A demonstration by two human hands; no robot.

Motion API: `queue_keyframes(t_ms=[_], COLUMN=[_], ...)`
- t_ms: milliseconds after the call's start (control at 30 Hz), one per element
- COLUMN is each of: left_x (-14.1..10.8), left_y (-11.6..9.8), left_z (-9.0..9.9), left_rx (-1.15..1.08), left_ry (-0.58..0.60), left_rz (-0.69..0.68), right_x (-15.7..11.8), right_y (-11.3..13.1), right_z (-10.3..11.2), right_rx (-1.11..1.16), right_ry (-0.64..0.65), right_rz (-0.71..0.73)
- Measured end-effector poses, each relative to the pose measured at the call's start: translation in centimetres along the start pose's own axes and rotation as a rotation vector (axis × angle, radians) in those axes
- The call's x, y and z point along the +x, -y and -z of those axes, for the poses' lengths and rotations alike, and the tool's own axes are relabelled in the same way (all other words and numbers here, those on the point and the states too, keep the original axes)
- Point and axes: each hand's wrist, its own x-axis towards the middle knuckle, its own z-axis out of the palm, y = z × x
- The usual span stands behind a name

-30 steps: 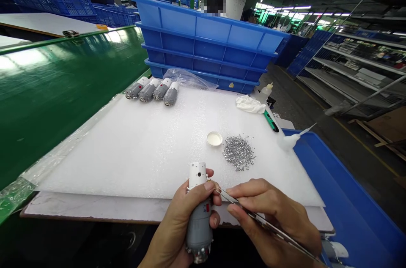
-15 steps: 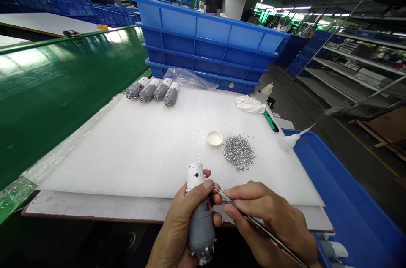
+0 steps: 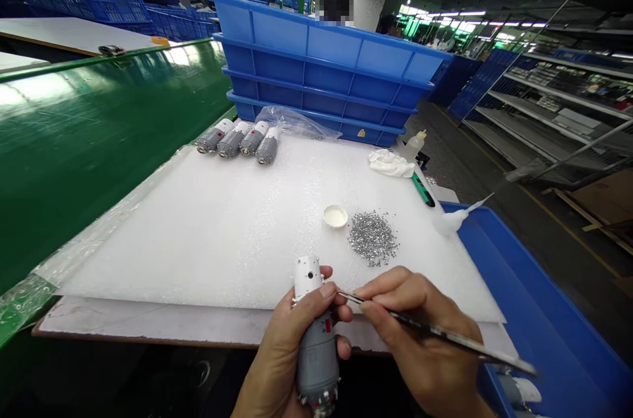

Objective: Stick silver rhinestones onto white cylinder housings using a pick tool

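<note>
My left hand (image 3: 285,345) is wrapped round a grey and white spacecraft model (image 3: 316,355), its white end pointing away from me and its grey, studded end toward me. In my right hand (image 3: 424,332) is a pair of metal tweezers (image 3: 459,339), pinched between thumb and fingers. The tweezers' tips meet my left thumb and forefinger beside the model; whether a small part sits between them is too small to tell. Beyond my hands lie a heap of tiny silvery parts (image 3: 372,238) and a small round dish (image 3: 335,216) with pale contents.
Several similar models (image 3: 237,140) lie at the back left beside a clear plastic bag (image 3: 294,122). Stacked blue bins (image 3: 321,68) stand behind the white foam sheet (image 3: 198,227). Along the right are a white cloth (image 3: 390,163), a green cutter (image 3: 423,190), a dropper bottle (image 3: 452,220) and a blue tray (image 3: 554,319).
The tweezers have swung to a flatter angle, their rear end rising to the right as my right hand turned. The model in my left hand has shifted slightly right.
</note>
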Motion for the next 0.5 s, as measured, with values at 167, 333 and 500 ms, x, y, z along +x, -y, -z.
queue_keyframes(t_ms=[167,333,500], left_x=[-0.1,-0.1,0.1], left_y=[-0.2,-0.2,-0.4], left_z=[0.7,1.5,2.0], left_rx=[0.07,0.094,0.254], left_ry=[0.101,0.157,0.175], left_rz=[-0.04,-0.105,-0.14], right_x=[2.7,6.8,8.3], right_y=[-2.6,-5.4,-7.0], right_z=[0.7,0.6,-0.2], right_rx=[0.361,0.325,0.208], right_ry=[-0.026,-0.004,0.008], right_rz=[-0.44,-0.52,-0.504])
